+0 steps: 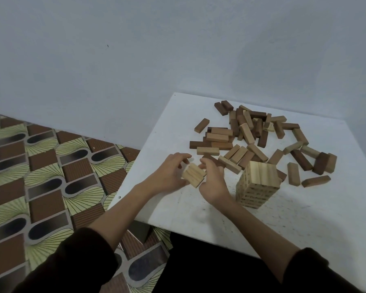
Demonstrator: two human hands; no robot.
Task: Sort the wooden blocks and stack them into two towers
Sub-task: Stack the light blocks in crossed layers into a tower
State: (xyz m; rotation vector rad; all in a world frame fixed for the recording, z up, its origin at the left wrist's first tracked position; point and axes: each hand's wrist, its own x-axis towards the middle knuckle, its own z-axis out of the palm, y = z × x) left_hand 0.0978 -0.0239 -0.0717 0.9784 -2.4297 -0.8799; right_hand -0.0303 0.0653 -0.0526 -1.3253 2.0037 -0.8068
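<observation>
A tower of light wooden blocks [257, 185] stands on the white table [304, 218], right of my hands. Between my hands sits a small flat set of light blocks [193, 174] side by side. My left hand [169, 174] holds its left side with curled fingers. My right hand [212, 178] holds its right side. A loose pile of light and dark brown blocks [251, 134] lies spread behind the tower, toward the wall.
The table's left edge [140, 159] runs diagonally beside my left hand, with patterned floor [40, 176] below it. A pale wall [178, 49] stands behind the table. Scattered blocks [315, 166] lie right of the tower. The table's near right area is bare.
</observation>
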